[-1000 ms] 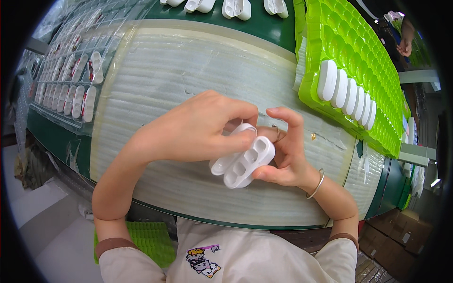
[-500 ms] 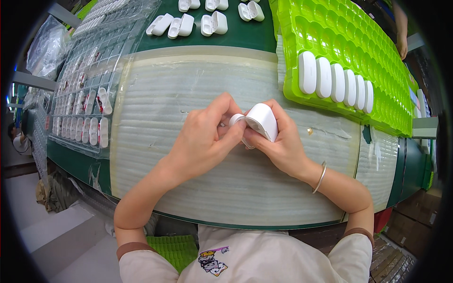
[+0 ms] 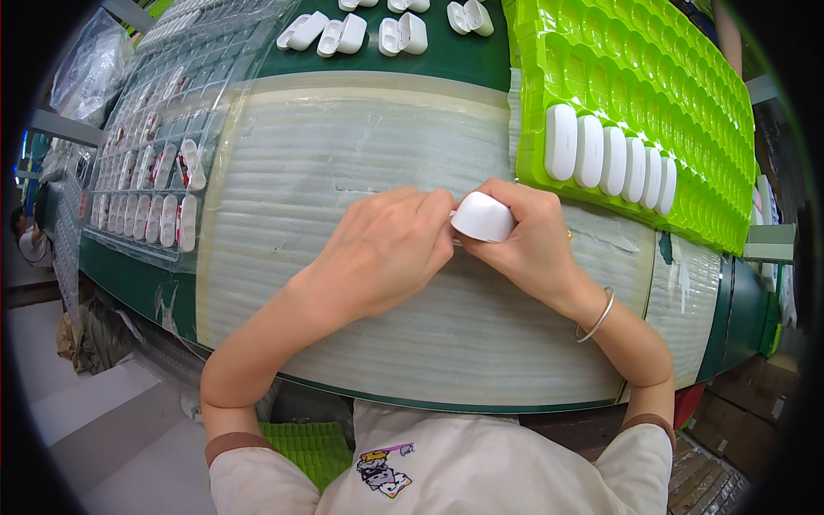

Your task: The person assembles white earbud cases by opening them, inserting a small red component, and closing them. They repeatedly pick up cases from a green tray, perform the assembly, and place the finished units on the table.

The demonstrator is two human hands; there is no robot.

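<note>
Over the middle of the padded mat, a white earbud charging case (image 3: 482, 216) sits in my right hand (image 3: 536, 230), its rounded end facing up and the fingers wrapped around its right side. My left hand (image 3: 388, 239) is closed in a fist against the case's left edge. Whatever lies inside its curled fingers is hidden. Beyond my hands, several white cases with raised lids, one of them an open case (image 3: 403, 34), stand on the green table (image 3: 283, 65).
At the right, a bright green moulded tray (image 3: 601, 51) holds a row of white closed cases (image 3: 613, 161). A clear plastic tray (image 3: 232, 64) with small white and red parts (image 3: 166, 219) lies at the left. The mat (image 3: 300, 146) covers the table before me.
My left hand has curled over against the case, hiding the small white rounded piece that showed at its fingertips. The case has turned in my right hand, showing more of its rounded end.
</note>
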